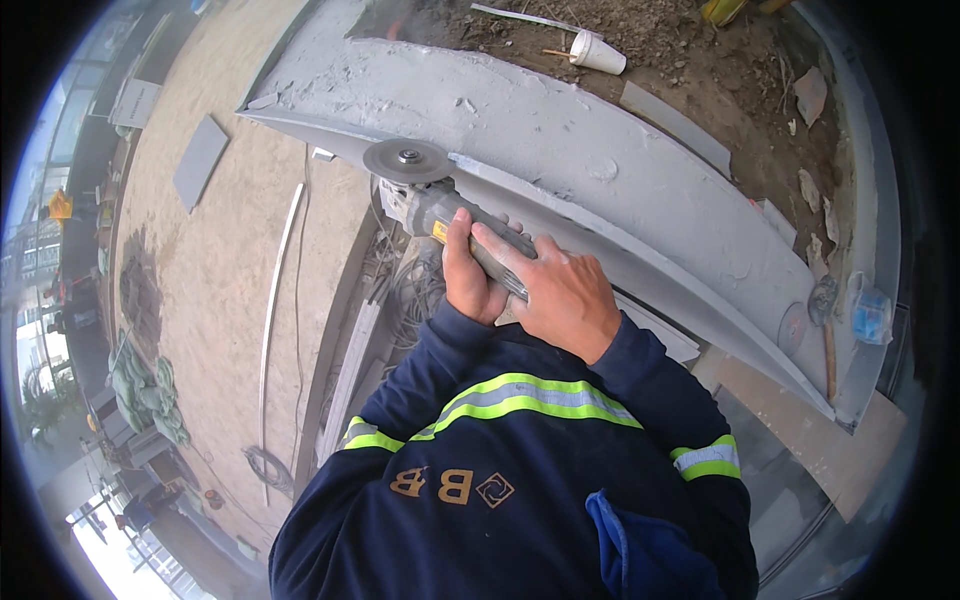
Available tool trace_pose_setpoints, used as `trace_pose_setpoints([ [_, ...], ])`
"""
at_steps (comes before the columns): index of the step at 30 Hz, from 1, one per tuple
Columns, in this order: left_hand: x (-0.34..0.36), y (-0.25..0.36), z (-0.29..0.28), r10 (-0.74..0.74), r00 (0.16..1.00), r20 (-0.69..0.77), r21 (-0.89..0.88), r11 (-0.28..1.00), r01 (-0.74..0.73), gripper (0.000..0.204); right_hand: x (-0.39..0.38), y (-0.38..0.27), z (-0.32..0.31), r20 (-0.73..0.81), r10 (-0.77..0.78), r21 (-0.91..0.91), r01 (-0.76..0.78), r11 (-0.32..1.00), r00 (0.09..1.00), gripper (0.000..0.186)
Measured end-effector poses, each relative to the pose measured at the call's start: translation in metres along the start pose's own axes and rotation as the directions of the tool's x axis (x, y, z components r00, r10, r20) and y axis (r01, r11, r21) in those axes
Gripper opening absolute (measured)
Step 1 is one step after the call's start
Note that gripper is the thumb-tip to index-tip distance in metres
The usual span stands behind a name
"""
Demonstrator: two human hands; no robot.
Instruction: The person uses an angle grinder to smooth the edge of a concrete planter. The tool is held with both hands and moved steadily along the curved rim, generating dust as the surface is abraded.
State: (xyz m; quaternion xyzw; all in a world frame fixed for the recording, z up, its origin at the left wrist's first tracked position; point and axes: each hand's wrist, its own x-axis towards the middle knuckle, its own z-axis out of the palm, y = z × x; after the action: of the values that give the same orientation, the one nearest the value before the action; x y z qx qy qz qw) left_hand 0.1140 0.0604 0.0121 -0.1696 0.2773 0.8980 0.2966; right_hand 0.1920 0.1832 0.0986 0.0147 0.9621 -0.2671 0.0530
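Note:
An angle grinder [470, 235] with a dark body and a flat round disc [408, 160] is held in both my hands, its head pointing away from me. My left hand [470, 280] wraps the body from below and the left, thumb up along its side. Over the rear of the body, my right hand [562, 290] is closed, with fingers laid across the top. The disc lies beside the edge of a grey curved ledge [560, 180]; whether it touches cannot be told. Pale dust coats some fingers.
Soil [720, 70] with a white cup [598, 52] lies beyond the ledge. At right are a wooden-handled mallet [826, 330], a spare disc [793, 328] and a blue mask [871, 315]. Tangled cable [410, 300] lies left below my hands; a grey panel [201, 163] and long strip [281, 240] rest on the floor.

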Motion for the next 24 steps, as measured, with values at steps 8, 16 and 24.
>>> trace_pose_setpoints([
  [8,-0.029,-0.013,0.013,-0.012,1.0,-0.027,-0.023,1.0,0.011,0.042,-0.023,-0.005,-0.015,0.07,0.036,-0.036,-0.033,0.999,0.997,0.09],
  [16,-0.02,-0.011,0.008,-0.012,0.999,-0.039,-0.018,1.0,0.011,0.042,-0.014,-0.002,-0.013,0.077,0.035,-0.047,-0.031,0.998,0.996,0.089],
  [24,0.003,0.0,0.007,0.008,1.0,-0.025,0.005,1.0,-0.008,0.042,0.01,0.003,-0.005,0.03,0.015,-0.018,-0.014,1.0,0.999,0.085],
])
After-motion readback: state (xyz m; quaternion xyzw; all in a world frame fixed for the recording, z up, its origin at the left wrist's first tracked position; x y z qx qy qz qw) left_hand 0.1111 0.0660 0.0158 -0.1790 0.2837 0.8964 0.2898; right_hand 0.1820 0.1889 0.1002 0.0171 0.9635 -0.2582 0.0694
